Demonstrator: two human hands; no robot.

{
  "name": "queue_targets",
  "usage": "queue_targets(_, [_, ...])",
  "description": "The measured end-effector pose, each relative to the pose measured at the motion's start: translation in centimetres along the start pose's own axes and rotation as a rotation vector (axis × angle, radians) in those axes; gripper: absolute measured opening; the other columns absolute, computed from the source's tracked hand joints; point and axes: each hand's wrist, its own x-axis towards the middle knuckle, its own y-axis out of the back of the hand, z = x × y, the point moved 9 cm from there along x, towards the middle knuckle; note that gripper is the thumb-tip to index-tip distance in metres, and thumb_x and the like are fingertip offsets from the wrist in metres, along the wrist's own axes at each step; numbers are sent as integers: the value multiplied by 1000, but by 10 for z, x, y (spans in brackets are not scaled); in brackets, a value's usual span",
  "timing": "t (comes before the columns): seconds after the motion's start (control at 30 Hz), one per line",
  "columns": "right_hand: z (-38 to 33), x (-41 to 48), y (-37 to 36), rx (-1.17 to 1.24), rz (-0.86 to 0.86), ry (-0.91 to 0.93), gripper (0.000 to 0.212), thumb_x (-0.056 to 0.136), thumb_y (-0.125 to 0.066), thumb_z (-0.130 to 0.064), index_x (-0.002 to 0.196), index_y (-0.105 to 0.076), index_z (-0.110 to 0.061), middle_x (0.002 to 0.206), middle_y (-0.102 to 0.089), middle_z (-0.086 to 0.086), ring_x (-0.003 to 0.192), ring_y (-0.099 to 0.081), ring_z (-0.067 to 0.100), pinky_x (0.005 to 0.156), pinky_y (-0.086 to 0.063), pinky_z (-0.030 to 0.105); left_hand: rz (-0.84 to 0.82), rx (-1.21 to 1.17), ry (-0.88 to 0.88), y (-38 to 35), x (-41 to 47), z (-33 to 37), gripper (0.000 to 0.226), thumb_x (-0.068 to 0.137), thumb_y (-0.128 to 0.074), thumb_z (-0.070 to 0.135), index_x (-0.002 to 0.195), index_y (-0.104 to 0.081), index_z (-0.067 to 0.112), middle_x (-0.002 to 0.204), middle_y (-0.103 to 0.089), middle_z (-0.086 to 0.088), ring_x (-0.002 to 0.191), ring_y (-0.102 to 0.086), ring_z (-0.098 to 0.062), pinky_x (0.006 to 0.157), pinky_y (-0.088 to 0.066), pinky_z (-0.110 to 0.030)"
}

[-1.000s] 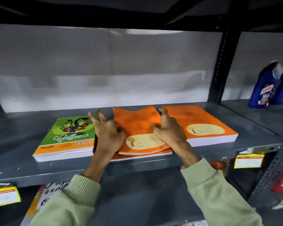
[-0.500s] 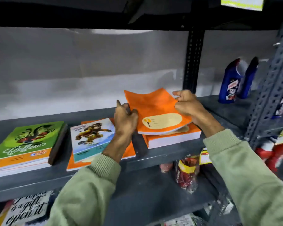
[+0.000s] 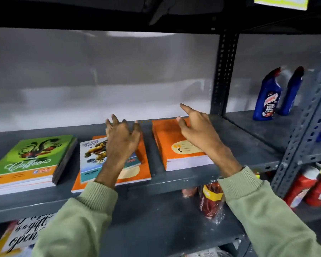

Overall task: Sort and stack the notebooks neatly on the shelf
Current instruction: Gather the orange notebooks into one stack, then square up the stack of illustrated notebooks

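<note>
Altogether, three notebook piles sit on one shelf; left hand and right hand hover, fingers spread, holding nothing.

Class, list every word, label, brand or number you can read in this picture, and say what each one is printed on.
"Coffee": cover of the green notebook.
"you": cream label on the right orange notebook stack.
"is a gift, open": black-and-white sign on the lower shelf, partly cut off.
"10X", perhaps "CLEAN": label of the blue bottle; its brand is blurred.
Unreadable: script title on the cartoon-cover notebook, the green notebook's small red logo, the yellow tag at the top.
</note>
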Motion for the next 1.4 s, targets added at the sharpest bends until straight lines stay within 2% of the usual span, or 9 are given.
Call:
queue_targets(0.13, [-62,0,-55,163,-135,69,57,98,-56,-27,149,-43,-6,140,-61,17,132,-55,31,110,-40,32,56,183,108,44,-9,-55,50,99,-40,38,111,-61,-5,124,-59,-35,123,-49,-49,109,-34,-52])
queue_targets(0.33, [-90,-23,-153,-23,-429,-25,76,94,-60,-40,150,-29,1,144,-55,23,134,-50,39,108,-41,40,-115,341,215,37,-41,-99,58,97,-43,46,127,-51,-2,140,-48,-33,139,-32,-44,114,-25,-50])
queue_targets(0.53, [-90,-38,-166,-14,-361,-47,74,88,-67,-43,144,-33,-8,135,-61,16,129,-51,38,107,-38,46,-17,5,126,46,-34,-99,53,84,-69,23,129,-51,2,126,-62,-23,126,-49,-41,111,-34,-52])
queue_targets(0.7, [-72,-35,-143,435,-208,-201,58,84,-76,-40,129,-45,-21,106,-72,-13,91,-65,-2,80,-55,20,98,-461,28,71,-30,-84,64,83,-64,-9,141,-46,14,125,-65,-5,101,-64,-2,89,-53,-16])
queue_targets(0.83, [-91,-26,-132,671,-93,-221,86,87,-70,-43,156,-24,-24,102,-76,-8,86,-67,1,87,-56,31,83,-885,117,99,-20,-101,64,86,-58,-15,136,-50,24,128,-65,1,104,-68,-11,69,-61,-22])
queue_targets(0.97, [-153,-19,-147,800,-103,-149,75,89,-62,-43,154,-32,-23,91,-79,-20,70,-69,-14,61,-50,7,181,-849,123,159,-12,-139,58,87,-57,-16,129,-56,24,124,-66,4,93,-70,-9,71,-62,-27])
queue_targets(1.17, [-223,-31,-215,814,-280,-135,63,99,-57,-34,154,-31,-21,58,-61,-45,58,-64,-20,46,-41,-1,213,-643,185,210,-13,-222,56,85,-54,-22,124,-57,19,105,-67,4,86,-66,-5,78,-60,-28])
queue_targets(1.3, [-236,-46,-251,657,-371,-118,40,93,-54,-57,129,-46,-39,95,-64,-37,109,-65,6,88,-48,14,103,-422,235,199,-15,-257,48,84,-49,-27,119,-55,6,114,-60,-18,88,-64,-28,81,-60,-36])
queue_targets(1.4, [-243,-53,-255,509,-463,-73,68,85,-43,-76,139,-40,-34,139,-61,-3,133,-52,26,111,-39,40,-43,-327,317,182,-16,-268,49,90,-49,-15,135,-47,2,124,-57,-28,93,-63,-40,94,-52,-58])
